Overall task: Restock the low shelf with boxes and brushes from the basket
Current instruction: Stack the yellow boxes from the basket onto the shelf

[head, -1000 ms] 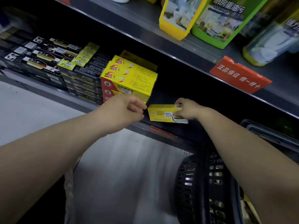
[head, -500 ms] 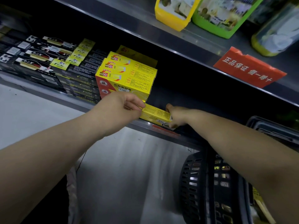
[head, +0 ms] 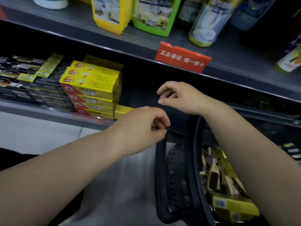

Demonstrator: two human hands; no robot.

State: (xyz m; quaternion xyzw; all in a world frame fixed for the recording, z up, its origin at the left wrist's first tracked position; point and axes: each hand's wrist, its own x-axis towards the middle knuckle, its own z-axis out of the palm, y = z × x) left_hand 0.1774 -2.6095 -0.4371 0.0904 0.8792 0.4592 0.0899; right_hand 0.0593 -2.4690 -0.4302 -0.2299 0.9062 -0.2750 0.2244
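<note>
Head view, hands first. Right of the yellow box stack [head: 92, 88], level with its middle: right hand [head: 179, 97], fingers loosely curled, nothing in it, hanging before the dark gap of the low shelf [head: 48, 112]. Lower and right of the stack, nearer the camera: left hand [head: 145, 126], fingers curled in with thumb against fingertips, right at the basket handle [head: 176, 132]; cannot tell through the blur whether pinching that handle or empty. Just beside the stack's bottom right corner, flat on the shelf: one small yellow box [head: 123, 110], partly hidden behind the left hand. Well below and right of the stack: black basket [head: 169, 185], holding more yellow boxes [head: 234, 207] and tan packaged pieces [head: 215, 175], perhaps the brushes, too blurred to say. Left of the stack: rows of dark flat packs [head: 32, 88]. Above it: upper shelf [head: 81, 35] with bottles [head: 206, 22] and a red tag [head: 182, 58].

Looks like the gap between one placement and the next pick: small box down, right hand clear of it. Calls next for a reach into the basket, a firm grip on one box or brush, then a set-down right of the stack, snug against the small box.
</note>
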